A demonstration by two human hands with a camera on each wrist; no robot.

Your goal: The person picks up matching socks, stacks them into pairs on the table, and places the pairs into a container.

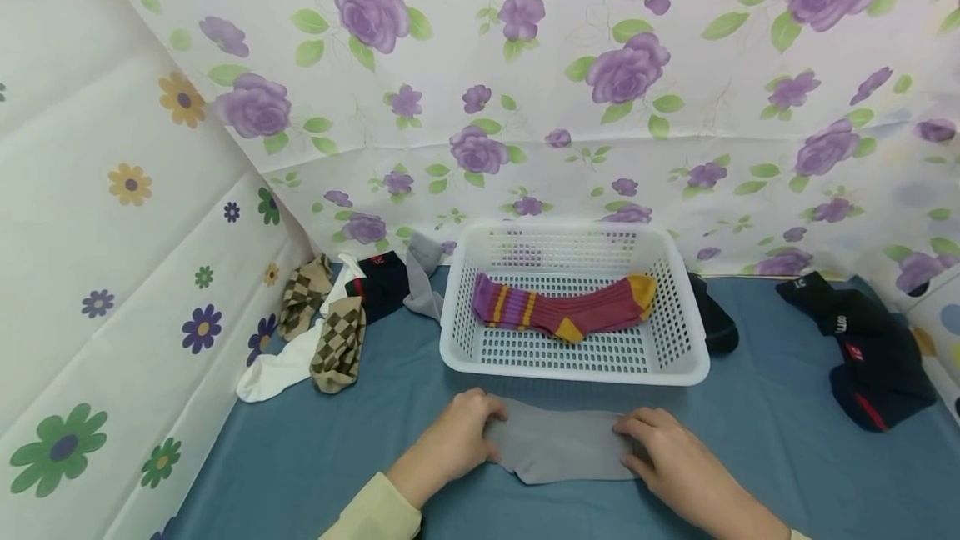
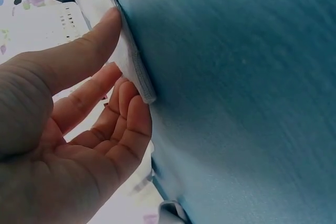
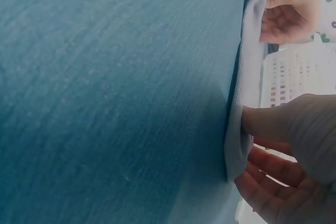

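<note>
A grey sock (image 1: 561,440) lies flat on the blue cloth, stretched sideways between the two hands. My left hand (image 1: 459,433) holds its left end, thumb at the near edge and curled fingers at the far edge. At the right end, my right hand (image 1: 670,458) grips the sock in the same way. The left wrist view shows the thumb (image 2: 97,40) lying on the sock's ribbed end (image 2: 137,72). In the right wrist view, the other thumb (image 3: 265,121) presses the sock (image 3: 251,66) close to its rounded end.
Behind the hands stands a white basket (image 1: 573,369) holding a purple, red and yellow sock (image 1: 558,308). To its left lie checkered socks (image 1: 339,346), a white sock (image 1: 281,365), a dark sock (image 1: 384,286) and another grey one (image 1: 423,273). Dark socks (image 1: 881,357) lie at right.
</note>
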